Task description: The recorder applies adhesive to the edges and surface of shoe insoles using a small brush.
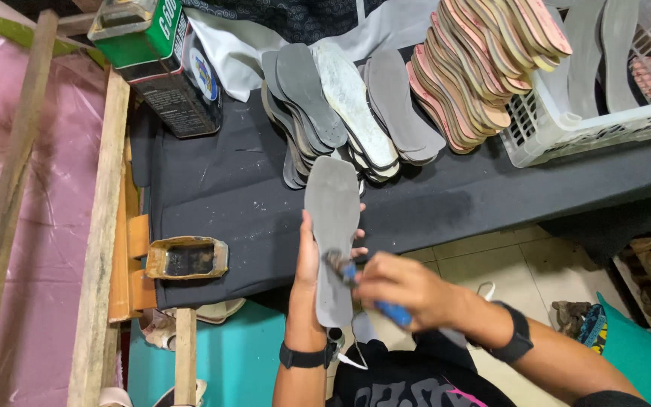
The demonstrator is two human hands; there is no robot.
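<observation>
You are working at a black-covered table (235,188) that is filling the middle of the view, with a pink plastic sheet (9,226) hanging to its left behind wooden posts. On the far right a white plastic basket (604,124) is sitting on the table, holding grey soles upright, and a fanned stack of pink-and-tan insoles (476,68) is leaning against its left wall. Left of those, overlapping rows of grey insoles (348,105) are lying on the cloth, the nearest ones just beyond the tip of the piece you are holding. At the far left a green metal can (163,64) is standing, and a small open tin (187,258) with dark contents is sitting at the near left edge of the table.

Your left hand (309,260) is holding a grey insole (332,226) upright above the near table edge, fingers wrapping round from behind with their tips showing at its right rim, thumb side along the left rim. Your right hand (404,290) is closing its fingers around a blue-handled brush (363,290), whose dark head is touching the lower half of the insole's face. The brush is blurred.
</observation>
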